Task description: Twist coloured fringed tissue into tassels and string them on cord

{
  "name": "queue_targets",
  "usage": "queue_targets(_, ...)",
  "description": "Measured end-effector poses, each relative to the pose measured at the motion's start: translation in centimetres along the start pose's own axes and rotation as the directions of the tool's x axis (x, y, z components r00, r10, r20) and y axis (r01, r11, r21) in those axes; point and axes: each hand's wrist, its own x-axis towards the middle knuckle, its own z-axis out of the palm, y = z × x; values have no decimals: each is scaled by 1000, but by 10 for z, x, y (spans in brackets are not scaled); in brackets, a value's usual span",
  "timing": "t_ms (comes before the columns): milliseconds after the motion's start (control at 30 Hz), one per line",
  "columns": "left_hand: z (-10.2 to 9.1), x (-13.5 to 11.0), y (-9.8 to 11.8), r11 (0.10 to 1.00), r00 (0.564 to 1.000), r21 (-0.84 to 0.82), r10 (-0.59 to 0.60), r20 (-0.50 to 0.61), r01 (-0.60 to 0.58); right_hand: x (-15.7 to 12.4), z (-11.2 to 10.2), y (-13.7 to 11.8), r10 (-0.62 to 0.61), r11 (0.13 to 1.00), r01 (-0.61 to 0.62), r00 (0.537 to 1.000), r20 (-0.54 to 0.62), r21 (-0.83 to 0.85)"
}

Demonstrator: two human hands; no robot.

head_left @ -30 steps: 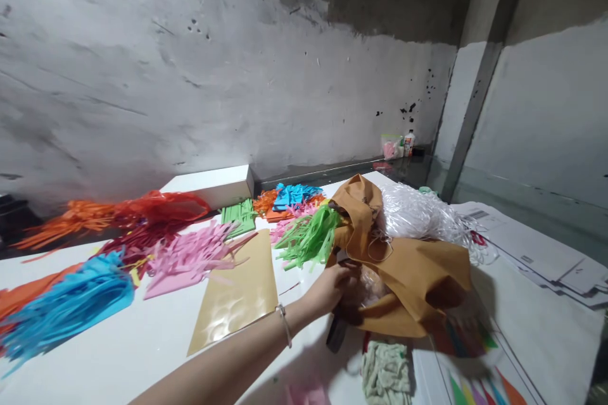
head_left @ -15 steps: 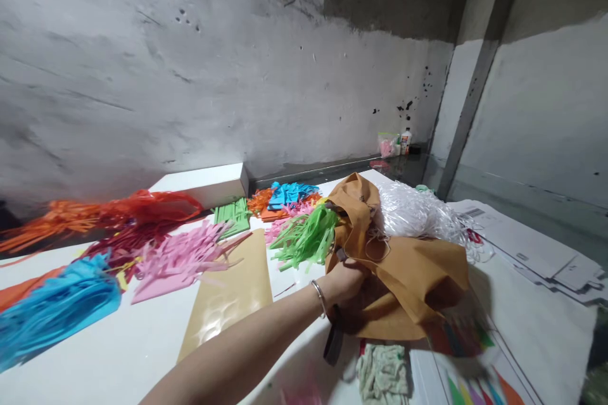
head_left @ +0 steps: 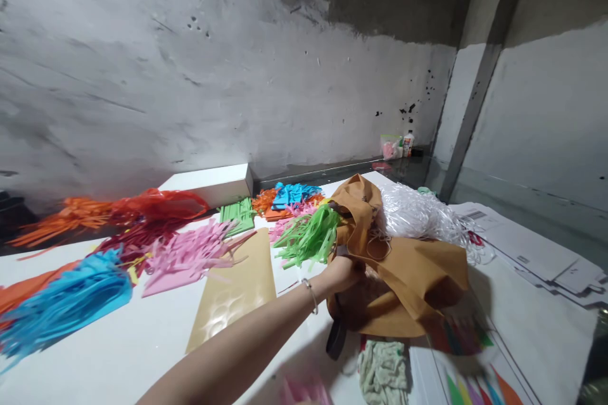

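My left hand (head_left: 346, 273), a bracelet at its wrist, reaches in from the lower left and is closed on the near left part of a brown cloth piece (head_left: 413, 281). The fingertips are partly hidden in its folds. The cloth looks like a bag or apron, with thin cords and a dark strap (head_left: 336, 336) hanging at its lower left. Bright green strips (head_left: 311, 237) lie against its left side, and shiny white strands (head_left: 413, 212) are heaped behind it. My right hand cannot be made out.
Blue (head_left: 71, 304), pink (head_left: 190, 256) and red (head_left: 156, 205) fringed bundles lie at the left. A tan sheet (head_left: 237, 278), a white box (head_left: 209, 183), a pale crumpled cloth (head_left: 384, 370) and flat white cardboard (head_left: 527, 253) also lie around. A blurred pink thing (head_left: 304, 390) shows at the bottom edge.
The view has turned slightly, so things at the left sit a little further right. My left hand stays on the brown cloth; a dark tab visible above it before is no longer seen.
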Motion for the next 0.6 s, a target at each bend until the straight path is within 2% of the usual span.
queue_targets(67,-9,-24,5,990,997,-121,-71,13,72,-31,-15,-17,-82,997,81,996,36,12)
queue_targets(133,-22,-61,9,949,989,-282,-145,4,140,-67,-32,-39,-167,986,165,983,70,36)
queue_targets(233,-44,-137,7,833,959,-512,-278,-55,212,-113,-47,-69,-275,959,267,956,99,92)
queue_targets(300,-54,-194,1,746,918,-626,-379,-120,227,-133,-49,-81,-333,937,317,938,98,146)
queue_targets(367,-58,-251,-8,612,846,-761,-506,-167,215,-144,-46,-84,-372,919,353,925,85,178)
queue_targets(467,-58,-324,-21,357,743,-929,-647,-171,97,-152,-37,-75,-434,898,426,899,66,108)
queue_targets(533,-58,-360,-31,270,720,-962,-673,-170,26,-152,-32,-64,-534,845,532,841,81,53)
queue_targets(600,-59,-386,-41,254,724,-967,-668,-173,4,-152,-27,-58,-647,762,647,756,100,29)
